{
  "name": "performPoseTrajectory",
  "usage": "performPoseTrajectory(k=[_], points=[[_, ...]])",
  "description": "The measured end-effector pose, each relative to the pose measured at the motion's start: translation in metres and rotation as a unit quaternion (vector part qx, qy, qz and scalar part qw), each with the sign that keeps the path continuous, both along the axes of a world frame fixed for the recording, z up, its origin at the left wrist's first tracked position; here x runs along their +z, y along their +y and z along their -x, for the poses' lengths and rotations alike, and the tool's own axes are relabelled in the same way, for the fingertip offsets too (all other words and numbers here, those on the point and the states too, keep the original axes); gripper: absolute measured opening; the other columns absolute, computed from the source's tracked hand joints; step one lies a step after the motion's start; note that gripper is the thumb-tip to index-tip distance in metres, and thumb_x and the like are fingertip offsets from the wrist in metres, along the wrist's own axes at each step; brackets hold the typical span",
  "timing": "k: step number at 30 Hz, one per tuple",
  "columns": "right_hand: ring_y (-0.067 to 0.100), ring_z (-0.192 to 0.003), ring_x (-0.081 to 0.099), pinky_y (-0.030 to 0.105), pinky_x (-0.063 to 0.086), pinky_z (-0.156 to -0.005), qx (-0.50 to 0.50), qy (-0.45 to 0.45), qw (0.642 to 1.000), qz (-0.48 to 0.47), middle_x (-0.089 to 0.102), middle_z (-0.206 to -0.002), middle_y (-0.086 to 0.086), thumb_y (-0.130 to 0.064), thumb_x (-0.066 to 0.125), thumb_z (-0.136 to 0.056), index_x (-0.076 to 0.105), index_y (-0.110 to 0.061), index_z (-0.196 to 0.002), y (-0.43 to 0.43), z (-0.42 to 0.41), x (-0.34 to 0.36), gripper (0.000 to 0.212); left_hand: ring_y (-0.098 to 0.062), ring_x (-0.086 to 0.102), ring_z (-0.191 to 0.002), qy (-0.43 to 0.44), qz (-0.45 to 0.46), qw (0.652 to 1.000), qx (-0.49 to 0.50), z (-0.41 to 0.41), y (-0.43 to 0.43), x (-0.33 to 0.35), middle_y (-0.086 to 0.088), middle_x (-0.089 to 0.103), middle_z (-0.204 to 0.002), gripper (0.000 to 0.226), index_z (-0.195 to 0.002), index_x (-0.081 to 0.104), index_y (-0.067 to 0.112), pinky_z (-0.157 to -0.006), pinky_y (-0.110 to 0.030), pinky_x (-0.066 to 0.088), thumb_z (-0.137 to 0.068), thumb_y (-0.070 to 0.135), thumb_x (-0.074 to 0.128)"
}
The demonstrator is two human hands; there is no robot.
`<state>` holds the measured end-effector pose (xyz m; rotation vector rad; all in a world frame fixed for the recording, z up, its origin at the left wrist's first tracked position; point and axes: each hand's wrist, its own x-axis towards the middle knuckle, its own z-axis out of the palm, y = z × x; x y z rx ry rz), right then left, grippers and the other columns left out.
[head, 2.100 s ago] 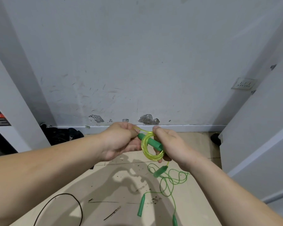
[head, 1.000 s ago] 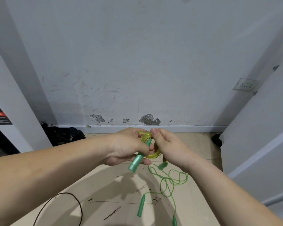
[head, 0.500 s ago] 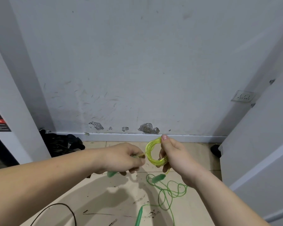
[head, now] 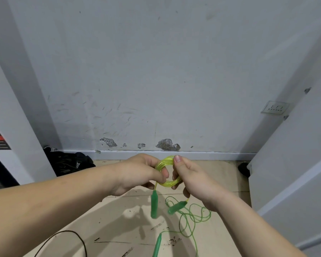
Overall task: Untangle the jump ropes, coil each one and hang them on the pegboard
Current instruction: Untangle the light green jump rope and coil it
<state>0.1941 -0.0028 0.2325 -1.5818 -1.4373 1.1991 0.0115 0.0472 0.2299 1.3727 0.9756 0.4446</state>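
Holds yellow jump rope (head: 171,183) wound into a small tight coil, up in the air between both hands, above the floor (head: 119,219) and in front of the scuffed wall (head: 156,71). Pinches the coil's left side with left hand (head: 141,173) — fingers curled round the strands, thumb laid across the ring. Grips the right side with right hand (head: 193,179), thumb pressed on top of the coil, fingers curled underneath. Lets both green handles dangle below the coil — one (head: 153,204) hanging nearly straight down under the left hand, the other (head: 176,206) tilted under the right, both blurred. Lying on the floor below in loose loops: green jump rope (head: 191,217), uncoiled, one floor handle (head: 157,245) at the bottom edge. Also on the floor: black cable (head: 82,240) lower left, black bag (head: 70,163) against the wall. Wall socket (head: 274,107) at right.
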Motion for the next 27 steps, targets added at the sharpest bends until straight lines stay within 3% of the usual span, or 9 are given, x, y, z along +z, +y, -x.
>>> performPoseTrajectory(k=[3,6,8,10,13,16,19,22,27], points=[[0.016,-0.069,0.059,0.018,0.037,-0.047,0.005,-0.017,1.0,0.001,0.057,-0.085,-0.002,-0.046,0.034,-0.109,0.059,-0.022,-0.088,0.0,0.001,0.001,0.04,-0.014,0.062,-0.08,-0.062,0.042,0.997,0.011,-0.002,0.0,0.003,-0.002,0.07,-0.087,0.024,-0.083,0.068,0.015,-0.07,-0.028,0.043,-0.084,-0.008,0.061],[0.013,-0.064,0.055,0.017,0.034,-0.045,-0.001,-0.028,1.0,0.011,0.056,-0.09,-0.002,-0.049,0.033,-0.109,0.059,-0.023,-0.093,0.001,0.002,0.002,0.04,-0.019,0.063,-0.086,-0.105,0.099,0.989,0.04,-0.007,-0.001,0.009,-0.005,0.068,-0.083,0.025,-0.085,0.063,0.013,-0.074,-0.032,0.043,-0.088,-0.007,0.049],[0.012,-0.059,0.052,0.021,0.031,-0.045,-0.006,-0.033,0.999,0.027,0.052,-0.087,-0.001,-0.052,0.032,-0.108,0.055,-0.02,-0.093,0.001,0.0,0.0,0.042,-0.025,0.063,-0.088,-0.12,0.145,0.981,0.053,-0.008,-0.001,0.011,-0.007,0.063,-0.073,0.019,-0.086,0.062,0.011,-0.08,-0.037,0.044,-0.091,0.002,0.045],[0.013,-0.055,0.05,0.024,0.028,-0.046,0.002,-0.031,0.999,0.042,0.054,-0.087,0.003,-0.055,0.032,-0.107,0.052,-0.019,-0.091,0.001,-0.002,-0.003,0.044,-0.026,0.061,-0.082,-0.112,0.168,0.978,0.051,-0.008,-0.002,0.012,-0.004,0.055,-0.064,0.027,-0.084,0.061,0.012,-0.084,-0.041,0.043,-0.101,0.024,0.044],[0.016,-0.05,0.046,0.026,0.026,-0.044,0.029,-0.007,0.997,0.07,0.061,-0.083,0.006,-0.055,0.032,-0.107,0.056,-0.019,-0.097,0.0,-0.002,-0.006,0.044,-0.022,0.054,-0.071,-0.019,0.051,0.995,0.079,-0.012,-0.001,0.002,0.002,0.048,-0.056,0.044,-0.084,0.057,0.014,-0.074,-0.035,0.044,-0.107,0.049,0.044],[0.016,-0.045,0.041,0.026,0.025,-0.044,0.032,0.03,0.995,0.092,0.059,-0.067,0.006,-0.053,0.041,-0.106,0.06,-0.015,-0.101,0.001,-0.003,-0.005,0.043,-0.019,0.05,-0.066,0.032,-0.067,0.993,0.087,-0.012,-0.001,-0.006,0.007,0.047,-0.053,0.047,-0.081,0.054,0.015,-0.069,-0.032,0.041,-0.107,0.052,0.04],[0.018,-0.046,0.042,0.026,0.033,-0.045,0.013,0.046,0.992,0.119,0.054,-0.06,0.005,-0.044,0.051,-0.106,0.064,-0.009,-0.101,0.002,-0.009,-0.004,0.038,-0.018,0.048,-0.059,0.06,-0.138,0.983,0.102,-0.009,0.001,-0.011,0.005,0.05,-0.054,0.047,-0.078,0.053,0.018,-0.069,-0.033,0.041,-0.107,0.053,0.039],[0.02,-0.05,0.051,0.027,0.045,-0.052,-0.002,0.018,0.991,0.132,0.055,-0.059,0.006,-0.021,0.056,-0.105,0.071,-0.002,-0.099,0.002,-0.016,-0.006,0.025,-0.015,0.045,-0.054,0.09,-0.184,0.969,0.138,-0.005,0.005,-0.011,0.002,0.05,-0.058,0.047,-0.079,0.053,0.018,-0.061,-0.029,0.039,-0.106,0.053,0.037],[0.024,-0.066,0.062,0.021,0.048,-0.057,0.012,-0.05,0.986,0.161,0.065,-0.067,0.012,-0.003,0.053,-0.1,0.07,0.002,-0.098,-0.001,-0.02,-0.005,0.018,-0.017,0.042,-0.058,0.111,-0.211,0.958,0.157,0.004,0.011,-0.014,-0.001,0.043,-0.061,0.045,-0.079,0.047,0.016,-0.06,-0.03,0.038,-0.108,0.048,0.035]])
